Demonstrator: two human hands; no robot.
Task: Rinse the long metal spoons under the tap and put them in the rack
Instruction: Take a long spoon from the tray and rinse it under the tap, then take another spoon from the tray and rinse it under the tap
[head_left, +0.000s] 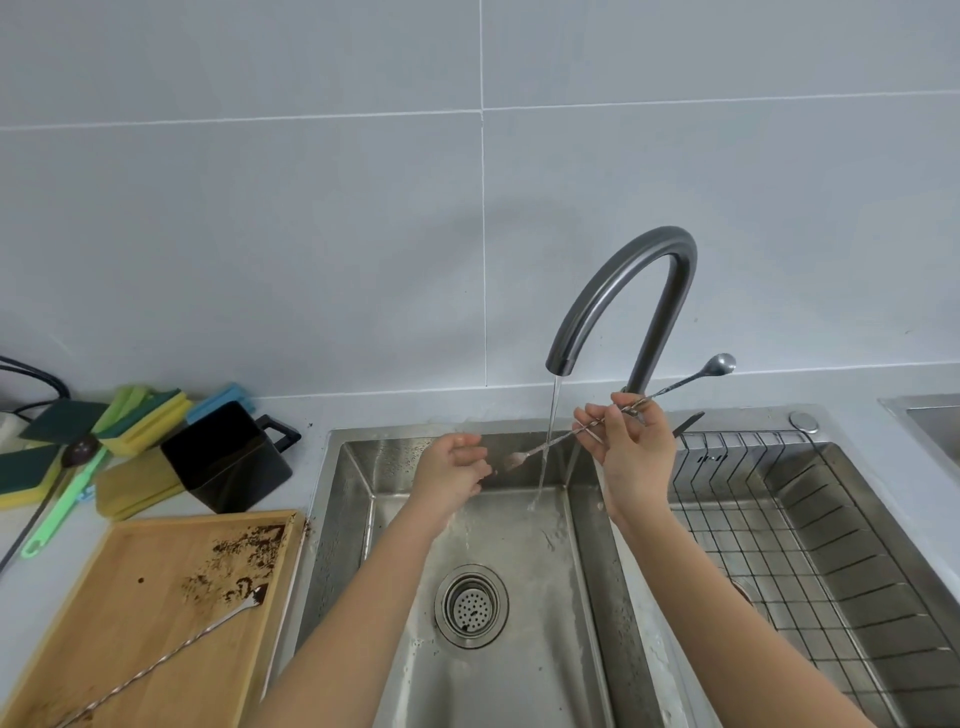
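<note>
Far left on the surface (291, 499), scouring sponges (145, 421) are lying in a loose pile beside a black square container (228, 457), with a green-handled brush (62, 512) resting across them. In front, a wooden tray (130, 623) is carrying scattered dark grounds and a second long twisted spoon (166, 660), lying diagonally with its soiled end toward the sink.

Over the left sink basin (498, 649), the left hand (452, 470) is hovering with fingers loosely curled and grasping nothing, just beside the forked end of the long metal spoon (675, 387). Water is running from the gooseneck tap (623, 291) in a thin stream, crossing the spoon's shaft near that lower end.

The right hand (631, 447) is pinching the twisted shaft between thumb and fingertips, holding it tilted, bowl end raised to the right past the tap's base.

Further right, the wire rack (810, 545) is sitting in the second basin; no utensils are showing inside it.
</note>
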